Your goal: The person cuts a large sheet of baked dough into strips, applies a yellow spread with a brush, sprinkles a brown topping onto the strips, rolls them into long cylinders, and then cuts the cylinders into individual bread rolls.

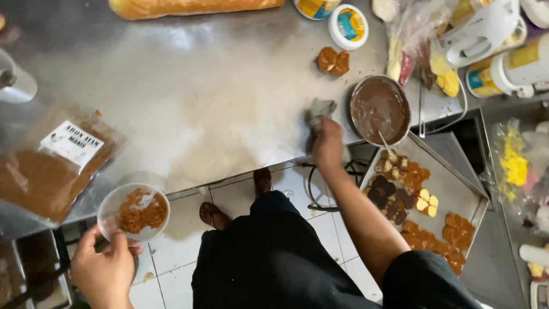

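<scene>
On steel counter [217, 97]: right hand [327, 144] grips grey cloth [318, 111]; left hand [103, 269] holds plastic cup [133, 210] over tiled floor [240, 197].

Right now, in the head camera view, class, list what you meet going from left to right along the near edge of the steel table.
Clear bag of brown floss → left hand holding round clear plastic tub of orange-brown crumbs → right hand gripping grey cloth → round metal bowl of chocolate sauce → metal tray of pastries.

Glossy steel counter [217, 97], clear plastic cup [132, 213], crumpled grey cloth [318, 111].
</scene>
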